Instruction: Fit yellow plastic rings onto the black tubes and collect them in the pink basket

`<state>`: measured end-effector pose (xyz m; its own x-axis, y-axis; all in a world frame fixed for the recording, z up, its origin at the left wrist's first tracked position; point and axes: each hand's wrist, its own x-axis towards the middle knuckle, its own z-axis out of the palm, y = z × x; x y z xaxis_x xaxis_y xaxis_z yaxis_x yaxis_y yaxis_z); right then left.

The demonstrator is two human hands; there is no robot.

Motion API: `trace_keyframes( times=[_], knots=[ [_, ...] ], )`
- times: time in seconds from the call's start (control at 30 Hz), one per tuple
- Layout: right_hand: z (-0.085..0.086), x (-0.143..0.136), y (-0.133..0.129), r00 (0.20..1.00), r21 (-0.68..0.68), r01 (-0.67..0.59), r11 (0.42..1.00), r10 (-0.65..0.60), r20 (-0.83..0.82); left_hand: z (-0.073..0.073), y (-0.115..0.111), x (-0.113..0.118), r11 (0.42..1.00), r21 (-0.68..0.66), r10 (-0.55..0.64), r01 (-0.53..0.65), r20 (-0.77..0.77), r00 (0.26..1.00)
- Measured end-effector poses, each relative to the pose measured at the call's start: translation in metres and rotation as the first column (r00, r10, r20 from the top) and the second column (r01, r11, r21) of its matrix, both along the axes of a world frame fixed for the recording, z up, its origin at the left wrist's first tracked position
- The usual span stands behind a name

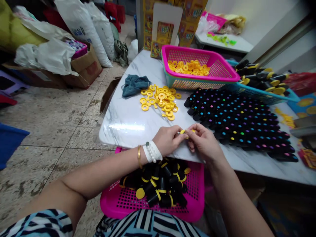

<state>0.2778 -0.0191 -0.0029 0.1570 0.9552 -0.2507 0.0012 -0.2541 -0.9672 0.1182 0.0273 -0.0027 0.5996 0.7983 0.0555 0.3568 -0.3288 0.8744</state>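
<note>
My left hand [170, 140] and my right hand [203, 141] meet above the front edge of the marble-patterned table [123, 121]. Both pinch small yellow plastic pieces [183, 131] between thumb and fingers; their exact shape is partly hidden. Just behind them lies a loose pile of yellow rings [161, 96]. To the right, many black pieces with coloured dots [237, 115] stand in close rows. Below my hands, a pink basket [108, 200] holds black cylinders with yellow ends [161, 184].
A pink basket [201, 52] with yellow rings stands at the back. Beside it is a blue basket [269, 95] of black and yellow pieces. A dark cloth [134, 85] lies at the left. Yellow boxes [190, 26] stand behind; sacks [81, 29] are on the floor.
</note>
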Motion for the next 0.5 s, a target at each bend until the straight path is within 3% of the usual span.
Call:
trace_keyframes(
  times=[0.17,0.3,0.5],
  knots=[
    [-0.006,0.000,-0.006,0.994,0.109,0.106,0.988,-0.107,-0.001,-0.006,-0.008,0.001,0.959,0.280,0.042,-0.035,-0.022,0.999],
    [-0.008,0.004,-0.014,0.998,0.124,0.054,0.991,-0.059,0.036,-0.007,-0.008,0.001,0.942,0.327,0.088,-0.080,-0.011,0.996],
    [0.007,0.005,-0.011,0.991,0.034,-0.022,0.999,0.018,0.134,-0.007,-0.007,0.004,0.908,0.418,0.039,0.009,-0.106,0.994]
  ],
)
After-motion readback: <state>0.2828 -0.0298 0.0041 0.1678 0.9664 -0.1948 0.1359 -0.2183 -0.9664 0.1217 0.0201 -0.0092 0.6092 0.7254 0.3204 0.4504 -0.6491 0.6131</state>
